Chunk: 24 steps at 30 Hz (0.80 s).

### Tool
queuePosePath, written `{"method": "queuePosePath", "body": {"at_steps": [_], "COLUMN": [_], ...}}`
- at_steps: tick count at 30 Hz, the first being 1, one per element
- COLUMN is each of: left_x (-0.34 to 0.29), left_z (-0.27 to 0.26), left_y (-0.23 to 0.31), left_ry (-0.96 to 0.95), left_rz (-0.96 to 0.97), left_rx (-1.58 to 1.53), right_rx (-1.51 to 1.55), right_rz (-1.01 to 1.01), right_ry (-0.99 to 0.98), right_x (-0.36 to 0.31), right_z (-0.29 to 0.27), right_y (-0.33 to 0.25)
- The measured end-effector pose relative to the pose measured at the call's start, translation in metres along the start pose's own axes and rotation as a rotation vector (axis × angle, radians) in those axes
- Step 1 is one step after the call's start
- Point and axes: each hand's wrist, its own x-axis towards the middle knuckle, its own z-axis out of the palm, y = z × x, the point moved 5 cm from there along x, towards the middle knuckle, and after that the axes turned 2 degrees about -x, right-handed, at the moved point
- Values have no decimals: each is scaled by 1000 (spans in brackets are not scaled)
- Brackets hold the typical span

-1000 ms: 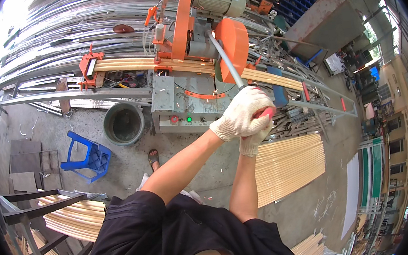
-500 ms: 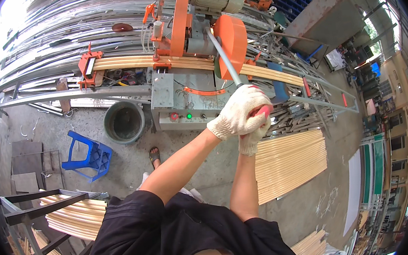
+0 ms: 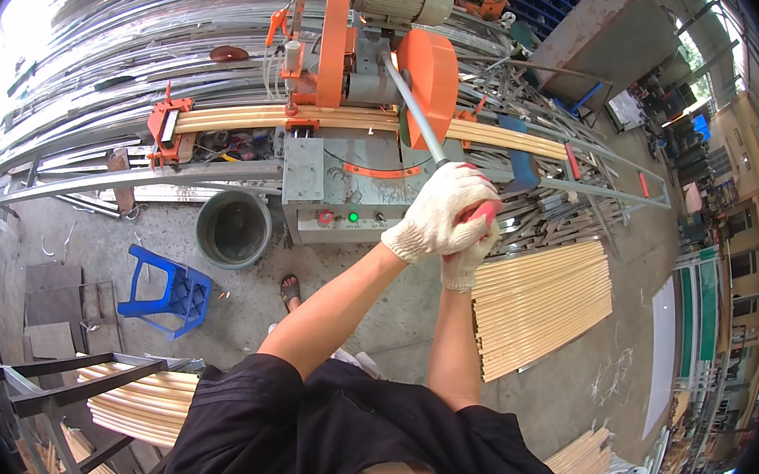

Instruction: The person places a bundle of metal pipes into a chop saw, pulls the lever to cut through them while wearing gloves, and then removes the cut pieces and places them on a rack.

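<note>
Over the past second the gloved left grip (image 3: 441,208), the right grip (image 3: 476,248) and the grey handle (image 3: 416,116) have drifted slightly left; far left of the grip stands a blue stool (image 3: 166,294), with a round bucket (image 3: 234,230) between; the left forearm (image 3: 336,310) slants up and rightward, elbow out to the side, wrist roughly in line; beyond the grip, tan tubes (image 3: 235,117) lie side by side across the saw's grey tabletop (image 3: 303,173), passing beneath the orange guard (image 3: 433,76) and on to the right; the left grip is wrapped around the handle's near end, knuckles uppermost; the handle runs from there up beside the guard; the right grip presses against the left one's near side, fingers partly hidden, so I cannot tell what they close on; the right forearm (image 3: 454,358) rises steeply below it; just right of that forearm, a stack of tan lengths (image 3: 546,308) lies low.
</note>
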Motion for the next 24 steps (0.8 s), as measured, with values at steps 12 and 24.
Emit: {"method": "queuePosePath", "body": {"at_steps": [12,24], "left_x": [-12,-17], "left_z": [3,2], "left_y": [-1,3], "left_ry": [-7,0], "left_rz": [3,20], "left_rx": [-23,-49], "right_rx": [-68,-161], "right_rz": [-39,-53], "right_ry": [1,-43], "right_x": [-11,-17], "right_z": [-11,-13], "right_y": [13,4]}}
